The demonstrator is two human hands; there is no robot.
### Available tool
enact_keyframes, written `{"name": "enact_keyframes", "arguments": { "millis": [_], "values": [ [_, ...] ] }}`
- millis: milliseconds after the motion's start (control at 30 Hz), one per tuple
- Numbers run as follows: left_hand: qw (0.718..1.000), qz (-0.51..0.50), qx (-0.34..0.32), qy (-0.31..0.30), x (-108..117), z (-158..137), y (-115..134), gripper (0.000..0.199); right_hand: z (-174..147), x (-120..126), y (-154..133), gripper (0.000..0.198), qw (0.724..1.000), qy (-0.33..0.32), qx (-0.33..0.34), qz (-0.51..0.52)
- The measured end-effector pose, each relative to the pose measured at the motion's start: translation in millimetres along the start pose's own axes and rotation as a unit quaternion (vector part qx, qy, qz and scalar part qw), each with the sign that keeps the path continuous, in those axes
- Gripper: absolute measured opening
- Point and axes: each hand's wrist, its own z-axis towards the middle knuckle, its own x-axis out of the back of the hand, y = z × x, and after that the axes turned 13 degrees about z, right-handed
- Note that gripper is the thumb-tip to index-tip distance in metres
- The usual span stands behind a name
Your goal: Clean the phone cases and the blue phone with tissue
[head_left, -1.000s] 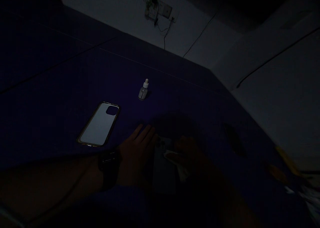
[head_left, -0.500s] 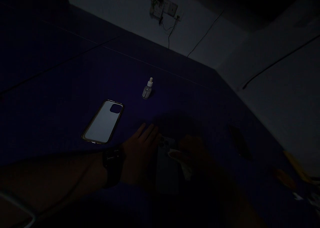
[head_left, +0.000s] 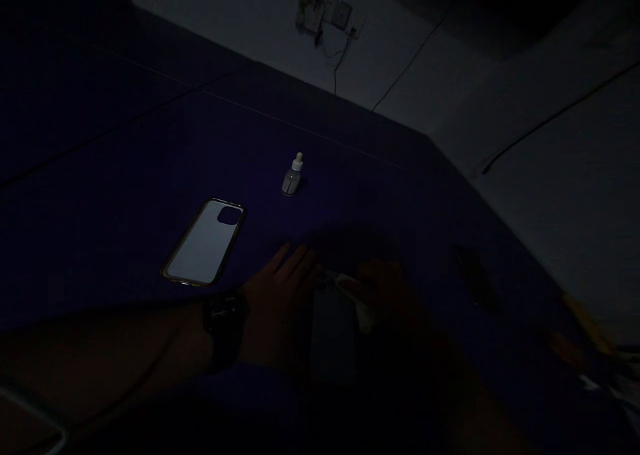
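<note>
In deep shadow a smartphone [head_left: 333,342] lies back up on the dark blue surface, its camera cluster at the far end. My left hand [head_left: 280,292], with a dark watch [head_left: 225,328] on the wrist, rests along the phone's left edge. Its fingers are stretched out and slightly apart; the thumb is hidden. My right hand [head_left: 383,288] is closed around a white cloth [head_left: 363,308] and presses it near the phone's upper right, by the cameras. Darkness hides most of the right fingers.
A pale phone case [head_left: 203,245] with a dark rim lies to the left. Beyond the hands stands a dropper bottle [head_left: 291,180]. A dark flat object [head_left: 475,278] lies to the right, with yellow items [head_left: 590,325] farther out. Sockets [head_left: 327,8] and cables are on the wall.
My right hand and the cloth have moved slightly up towards the far end of the phone, covering more of the camera area. My left hand stays in place.
</note>
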Motion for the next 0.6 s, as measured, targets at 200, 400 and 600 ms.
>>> {"name": "enact_keyframes", "arguments": {
  "millis": [200,400,600],
  "values": [
    [0.998,-0.035,-0.054,0.015,-1,-4,-6,0.114,7,-2,-2,0.041,0.993,0.050,-0.062,0.092],
    [0.998,-0.035,-0.050,0.020,-4,-5,-7,0.117,-4,5,-8,0.039,0.970,0.107,-0.122,0.183],
    [0.999,-0.033,-0.032,0.005,1,-2,-7,0.100,-3,11,-1,0.032,0.938,0.180,-0.162,0.248]
  ]
}}
